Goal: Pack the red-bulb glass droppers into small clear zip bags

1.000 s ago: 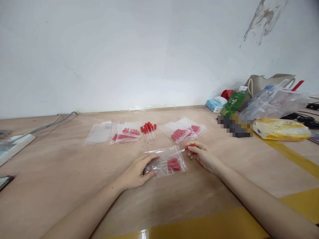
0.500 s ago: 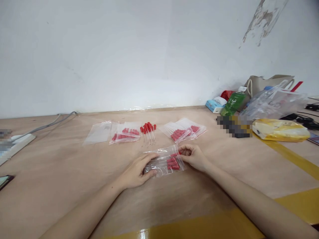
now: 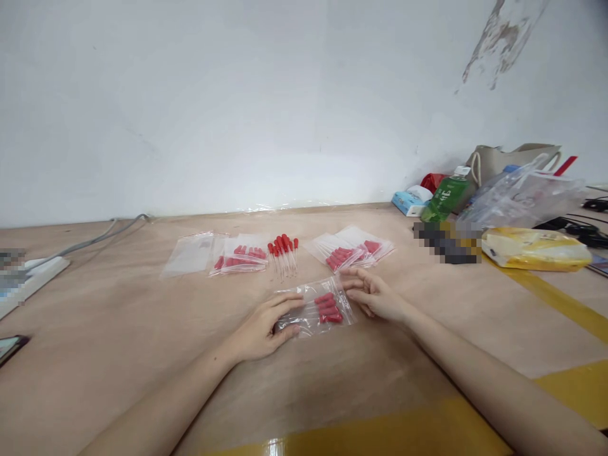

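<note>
A clear zip bag [image 3: 308, 326] lies flat before me. Inside it are several droppers [image 3: 327, 308] with red bulbs, the bulbs toward its right, zip end. My left hand [image 3: 268, 323] grips the bag's left end, fingers over the top side and thumb along the near side. At the zip end, my right hand [image 3: 373, 294] is open, fingers loosely stretched and holding nothing; its fingertips are at the bag's edge, and I cannot tell whether they touch it. Just beyond the bag, several loose droppers [image 3: 284, 246] lie together, red bulbs pointing away from me.
Filled dropper bags lie to the left [image 3: 240, 259] and right [image 3: 349, 249]. Flat zip bags [image 3: 190, 254] are farther left. At right are a green bottle [image 3: 446, 197], a tissue pack [image 3: 409, 202], a yellow-white packet [image 3: 534, 248] and plastic bags [image 3: 522, 190]. A cable [image 3: 95, 240] runs at left.
My right hand has let go of a dropper, which now lies in the bag with the others. Its fingers have opened and drawn slightly right. My left hand stays on the bag.
</note>
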Motion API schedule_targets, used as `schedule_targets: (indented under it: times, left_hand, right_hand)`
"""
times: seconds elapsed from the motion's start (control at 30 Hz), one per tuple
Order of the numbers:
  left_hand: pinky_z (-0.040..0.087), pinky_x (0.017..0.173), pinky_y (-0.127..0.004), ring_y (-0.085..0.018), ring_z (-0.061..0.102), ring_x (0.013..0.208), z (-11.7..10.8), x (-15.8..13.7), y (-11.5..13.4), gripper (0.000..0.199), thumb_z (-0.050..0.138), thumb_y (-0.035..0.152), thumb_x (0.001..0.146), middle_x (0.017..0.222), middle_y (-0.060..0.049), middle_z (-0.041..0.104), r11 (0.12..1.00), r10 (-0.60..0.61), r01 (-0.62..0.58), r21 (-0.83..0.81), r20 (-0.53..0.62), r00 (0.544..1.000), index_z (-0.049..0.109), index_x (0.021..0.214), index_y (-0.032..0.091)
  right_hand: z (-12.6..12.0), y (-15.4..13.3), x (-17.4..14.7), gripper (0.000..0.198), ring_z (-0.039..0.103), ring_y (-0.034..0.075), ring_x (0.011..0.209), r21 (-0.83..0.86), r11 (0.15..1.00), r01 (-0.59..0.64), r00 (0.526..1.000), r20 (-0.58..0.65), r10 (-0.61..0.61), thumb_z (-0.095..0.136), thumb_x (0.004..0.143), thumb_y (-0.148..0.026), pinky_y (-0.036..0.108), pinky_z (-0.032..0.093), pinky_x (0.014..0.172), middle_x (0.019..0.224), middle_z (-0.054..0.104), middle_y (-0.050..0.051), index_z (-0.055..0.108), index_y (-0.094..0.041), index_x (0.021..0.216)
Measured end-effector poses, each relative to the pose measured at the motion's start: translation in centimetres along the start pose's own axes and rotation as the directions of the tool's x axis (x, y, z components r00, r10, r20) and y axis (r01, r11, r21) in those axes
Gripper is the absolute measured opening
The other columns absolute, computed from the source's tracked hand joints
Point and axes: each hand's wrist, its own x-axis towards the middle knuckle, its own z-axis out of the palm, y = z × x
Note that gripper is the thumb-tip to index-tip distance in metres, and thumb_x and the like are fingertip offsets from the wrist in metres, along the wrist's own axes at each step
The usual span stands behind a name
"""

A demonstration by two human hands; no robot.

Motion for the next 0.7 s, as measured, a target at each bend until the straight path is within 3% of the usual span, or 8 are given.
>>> schedule_targets:
  times: [0.07, 0.13, 0.23, 0.3, 0.37, 0.53, 0.7]
  left_hand:
    - [0.037, 0.099, -0.040, -0.021, 0.042, 0.120, 0.0, 0.0, 0.0, 0.038, 0.049, 0.032, 0.087, 0.129, -0.006, 0.046, 1.000, 0.000, 0.000, 0.008, 0.015, 1.000, 0.046, 0.124, 0.025]
    - [0.037, 0.100, -0.040, -0.021, 0.041, 0.120, 0.0, 0.1, -0.1, 0.038, 0.048, 0.032, 0.087, 0.129, -0.005, 0.046, 1.000, -0.001, 0.001, 0.007, 0.021, 1.000, 0.046, 0.125, 0.026]
    - [0.037, 0.100, -0.040, -0.021, 0.041, 0.120, 0.0, 0.0, -0.1, 0.039, 0.048, 0.031, 0.087, 0.129, -0.006, 0.046, 1.000, 0.012, -0.012, -0.004, 0.017, 1.000, 0.045, 0.125, 0.026]
    - [0.036, 0.101, -0.040, -0.021, 0.040, 0.120, 0.0, 0.0, -0.1, 0.039, 0.049, 0.030, 0.086, 0.130, -0.006, 0.045, 1.000, 0.021, -0.021, -0.004, 0.009, 1.000, 0.046, 0.125, 0.025]
    - [0.035, 0.101, -0.041, -0.022, 0.039, 0.121, 0.0, 0.0, -0.1, 0.039, 0.050, 0.029, 0.085, 0.131, -0.006, 0.043, 1.000, 0.021, -0.021, 0.000, 0.000, 1.000, 0.047, 0.124, 0.025]
    - [0.036, 0.100, -0.042, -0.024, 0.040, 0.119, -0.1, -0.1, 0.0, 0.038, 0.050, 0.028, 0.085, 0.128, -0.007, 0.045, 1.000, 0.024, -0.024, -0.010, -0.001, 1.000, 0.048, 0.123, 0.024]
    - [0.036, 0.100, -0.040, -0.023, 0.041, 0.119, 0.0, -0.1, -0.2, 0.039, 0.050, 0.029, 0.085, 0.128, -0.008, 0.045, 1.000, 0.019, -0.019, -0.007, 0.010, 1.000, 0.047, 0.124, 0.024]
  right_hand:
    - [-0.4, -0.2, 0.7, 0.033, 0.041, 0.003, 0.035, -0.124, 0.990, 0.073, 0.987, -0.133, -0.089, 0.061, 0.066, -0.027, 0.018, 0.033, 0.034, 0.082, 0.064, 0.000, 0.054, -0.019, 0.097]
    - [-0.4, -0.6, 1.8, 0.019, 0.050, 0.007, 0.046, -0.282, 0.947, 0.154, 0.955, -0.204, -0.216, 0.060, 0.066, -0.026, 0.021, 0.040, 0.043, 0.075, 0.063, 0.001, 0.058, -0.017, 0.083]
    - [0.8, -1.6, 4.3, 0.008, 0.056, 0.011, 0.058, -0.534, 0.827, 0.176, 0.944, -0.148, -0.296, 0.057, 0.068, -0.022, 0.024, 0.044, 0.057, 0.070, 0.063, 0.001, 0.060, -0.017, 0.074]
    - [2.3, -2.3, 6.5, 0.008, 0.058, 0.013, 0.065, -0.669, 0.734, 0.114, 0.960, -0.114, -0.254, 0.055, 0.069, -0.018, 0.024, 0.045, 0.063, 0.072, 0.065, 0.003, 0.061, -0.016, 0.074]
    - [4.0, -2.8, 8.8, 0.010, 0.060, 0.016, 0.073, -0.735, 0.677, 0.020, 0.968, -0.155, -0.196, 0.054, 0.069, -0.017, 0.025, 0.044, 0.070, 0.078, 0.066, 0.005, 0.062, -0.016, 0.076]
    - [6.9, -2.4, 14.1, 0.023, 0.062, 0.024, 0.081, -0.752, 0.648, -0.122, 0.961, -0.253, -0.113, 0.054, 0.070, -0.020, 0.029, 0.045, 0.068, 0.084, 0.066, 0.014, 0.061, -0.011, 0.090]
    - [7.5, -2.2, 17.1, 0.023, 0.062, 0.030, 0.080, -0.777, 0.613, -0.142, 0.974, -0.220, -0.053, 0.061, 0.063, -0.018, 0.032, 0.045, 0.065, 0.081, 0.065, 0.019, 0.063, -0.010, 0.084]
